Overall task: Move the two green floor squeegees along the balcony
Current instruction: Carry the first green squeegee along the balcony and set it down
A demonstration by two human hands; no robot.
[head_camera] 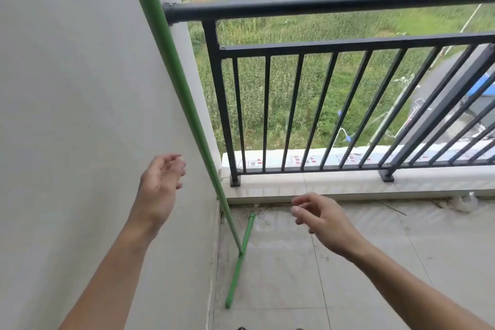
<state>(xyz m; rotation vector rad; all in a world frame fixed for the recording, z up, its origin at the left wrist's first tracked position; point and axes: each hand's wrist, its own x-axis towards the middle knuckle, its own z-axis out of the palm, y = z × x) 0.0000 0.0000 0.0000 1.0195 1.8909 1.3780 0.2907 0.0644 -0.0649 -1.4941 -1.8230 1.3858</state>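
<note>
Head view: balcony corner.
Squeegee [176, 83]: one visible, leaning on wall [67, 88], head on floor [348, 276] beside railing [321, 5].
Left hand [158, 190]: grip apart, empty.
Right hand [324, 220]: grip apart, empty.

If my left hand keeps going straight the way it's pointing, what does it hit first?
Most likely the green squeegee handle leaning in the corner: the left hand points up and right toward it, fingers open. Depth is unclear, so it could brush the wall instead.

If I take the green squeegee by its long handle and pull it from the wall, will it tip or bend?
The squeegee only leans on the wall, so it would probably tip sideways once nudged. Its thin handle looks straight and stiff, likely light. The head lies flat on the floor, so it should slide, not roll.
</note>
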